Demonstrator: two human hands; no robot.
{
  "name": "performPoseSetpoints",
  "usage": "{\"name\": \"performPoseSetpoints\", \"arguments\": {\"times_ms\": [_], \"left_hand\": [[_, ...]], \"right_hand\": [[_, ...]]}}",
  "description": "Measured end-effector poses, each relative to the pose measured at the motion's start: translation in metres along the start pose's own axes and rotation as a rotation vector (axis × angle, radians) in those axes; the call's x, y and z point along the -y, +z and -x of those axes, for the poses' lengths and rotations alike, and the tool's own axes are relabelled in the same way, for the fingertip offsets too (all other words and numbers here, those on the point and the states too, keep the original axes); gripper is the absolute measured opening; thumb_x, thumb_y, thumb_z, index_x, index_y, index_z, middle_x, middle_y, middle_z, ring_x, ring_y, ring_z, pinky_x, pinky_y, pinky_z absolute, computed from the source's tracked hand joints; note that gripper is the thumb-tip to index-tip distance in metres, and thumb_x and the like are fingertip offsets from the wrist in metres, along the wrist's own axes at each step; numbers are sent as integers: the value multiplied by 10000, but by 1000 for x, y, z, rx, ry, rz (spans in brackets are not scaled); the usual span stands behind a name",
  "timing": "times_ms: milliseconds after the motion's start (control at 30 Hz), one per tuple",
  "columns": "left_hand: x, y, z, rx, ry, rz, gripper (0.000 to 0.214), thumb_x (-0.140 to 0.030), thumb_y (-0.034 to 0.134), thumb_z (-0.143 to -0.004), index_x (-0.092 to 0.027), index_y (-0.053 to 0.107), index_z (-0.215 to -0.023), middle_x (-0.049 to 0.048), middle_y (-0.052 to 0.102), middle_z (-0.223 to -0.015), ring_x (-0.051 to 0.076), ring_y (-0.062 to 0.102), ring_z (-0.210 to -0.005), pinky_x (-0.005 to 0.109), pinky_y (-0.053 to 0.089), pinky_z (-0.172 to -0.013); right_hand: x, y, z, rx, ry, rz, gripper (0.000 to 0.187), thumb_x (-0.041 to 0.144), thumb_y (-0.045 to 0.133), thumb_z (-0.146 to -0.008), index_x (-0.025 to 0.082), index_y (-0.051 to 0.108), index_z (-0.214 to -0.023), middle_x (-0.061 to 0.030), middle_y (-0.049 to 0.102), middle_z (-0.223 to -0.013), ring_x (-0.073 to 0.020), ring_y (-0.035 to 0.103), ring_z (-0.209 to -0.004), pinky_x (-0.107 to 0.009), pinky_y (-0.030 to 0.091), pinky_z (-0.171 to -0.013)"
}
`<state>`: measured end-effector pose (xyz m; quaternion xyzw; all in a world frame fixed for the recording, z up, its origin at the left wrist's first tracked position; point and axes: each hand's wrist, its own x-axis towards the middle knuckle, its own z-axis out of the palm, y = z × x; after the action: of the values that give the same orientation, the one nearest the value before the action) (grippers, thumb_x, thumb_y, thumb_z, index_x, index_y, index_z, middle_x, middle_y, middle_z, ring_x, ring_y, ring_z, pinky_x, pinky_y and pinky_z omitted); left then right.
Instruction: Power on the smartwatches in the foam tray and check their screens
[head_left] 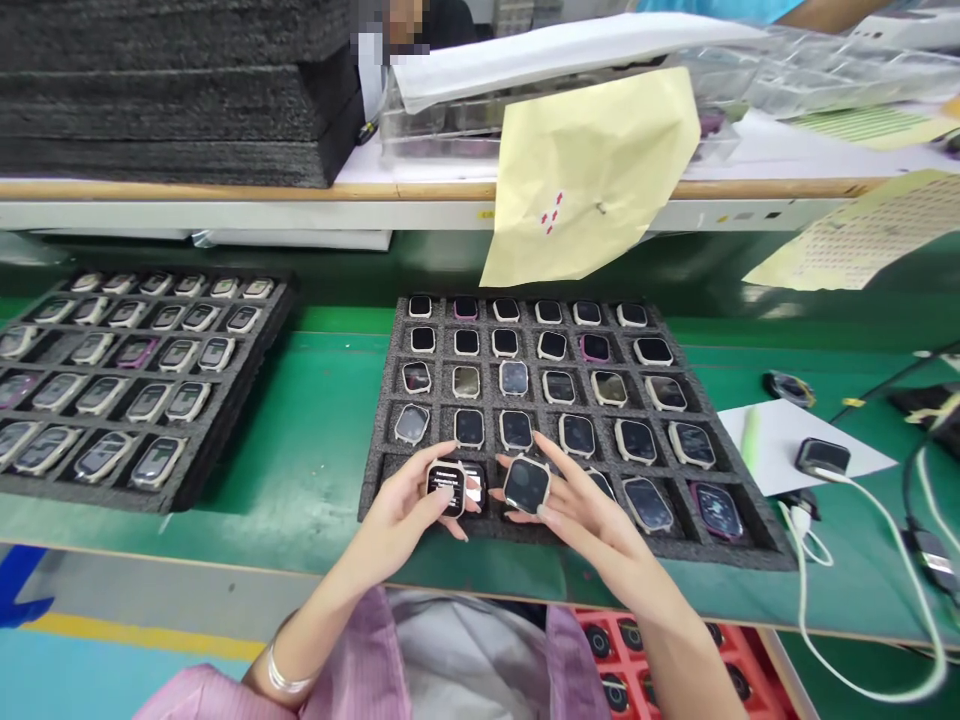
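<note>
My left hand (420, 500) is closed around a smartwatch without a strap (445, 490); its lit screen carries white text on black, and my thumb lies over the glass. My right hand (581, 500) grips a second smartwatch (526, 484) by its edges, its screen dark. Both are held just above the front rows of a black foam tray (487, 535), whose pockets hold rows of similar watch bodies, a few with purple frames. Another lit watch screen (474, 485) shows partly behind my left fingers.
A second foam tray of watches (187, 490) lies to the left. At right are a watch on a white cable (823, 457), a paper sheet (731, 420) and cables. Yellow paper (592, 180) hangs from the shelf. Below the bench edge sits a red tray (630, 660) with round parts.
</note>
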<state>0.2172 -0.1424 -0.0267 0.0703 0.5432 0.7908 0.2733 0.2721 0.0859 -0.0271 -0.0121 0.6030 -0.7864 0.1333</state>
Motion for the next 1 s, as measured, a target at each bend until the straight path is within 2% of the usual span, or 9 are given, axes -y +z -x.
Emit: {"name": "performPoseSetpoints", "arguments": {"times_ms": [233, 367, 500, 600, 667, 733, 833, 900, 1000], "left_hand": [[0, 1, 0, -34, -5, -61, 497, -309, 641, -851, -166, 482, -1300, 84, 639, -984, 177, 629, -816, 273, 590, -613], [2, -3, 4, 5, 23, -172, 707, -205, 696, -792, -253, 348, -1405, 86, 577, -1159, 201, 618, -967, 329, 566, -803], [6, -18, 8, -61, 70, -506, 652, -189, 614, -844, -267, 315, -1419, 104, 524, -1263, 234, 597, -1088, 405, 492, -960], [3, -34, 10, -101, 134, -794, 573, -228, 598, -862, -254, 368, -1386, 118, 515, -1320, 273, 528, -1200, 445, 431, -1022], [-4, -43, 12, -77, 177, -974, 496, -239, 595, -866, -256, 427, -1332, 105, 525, -1309, 275, 498, -1220, 454, 403, -1040], [-15, -49, 15, -8, 198, -1118, 459, -265, 609, -863, -260, 458, -1296, 95, 529, -1274, 271, 486, -1206, 448, 406, -1031], [-32, -50, 12, 76, 227, -1290, 605, -398, 685, -808, -244, 427, -1332, 110, 489, -1292, 292, 451, -1209, 439, 418, -1009], [-39, -49, 2, 23, 269, -1424, 568, -455, 632, -840, -196, 447, -1311, 132, 515, -1257, 305, 469, -1160, 447, 431, -969], [-39, -46, -25, -104, 271, -1634, 321, -364, 437, -958, -119, 558, -1127, 159, 610, -1054, 309, 537, -983, 460, 450, -865]], "right_hand": [[9, 6, 3, -132, 39, 29, 610, 324, 595, -936, 305, 313, -1476, -104, 558, -1358, -294, 602, -1155, -417, 563, -872], [10, 8, -1, -146, 21, 3, 539, 315, 657, -891, 263, 459, -1389, -129, 636, -1246, -293, 677, -992, -407, 588, -771], [8, 5, -5, -136, -28, -3, 373, 296, 707, -851, 251, 622, -1211, -109, 687, -1137, -264, 693, -899, -344, 585, -702], [8, 3, -6, -135, -35, -3, 356, 302, 704, -855, 263, 631, -1202, -103, 694, -1125, -252, 689, -876, -325, 570, -679], [8, 2, -6, -137, -36, -7, 363, 318, 694, -863, 260, 623, -1215, -112, 694, -1125, -253, 684, -864, -327, 560, -662], [8, 2, -7, -129, -37, -17, 370, 341, 680, -871, 248, 616, -1224, -121, 698, -1107, -252, 678, -838, -331, 551, -640], [7, 1, -9, -133, -32, -28, 358, 379, 651, -887, 228, 625, -1209, -134, 703, -1080, -250, 668, -804, -337, 543, -616], [7, 1, -11, -150, -31, -14, 355, 394, 643, -889, 219, 630, -1197, -141, 705, -1067, -255, 663, -806, -340, 540, -609], [8, 1, -13, -130, -45, 15, 356, 383, 640, -893, 224, 622, -1211, -137, 707, -1068, -251, 663, -806, -343, 538, -626]]}}
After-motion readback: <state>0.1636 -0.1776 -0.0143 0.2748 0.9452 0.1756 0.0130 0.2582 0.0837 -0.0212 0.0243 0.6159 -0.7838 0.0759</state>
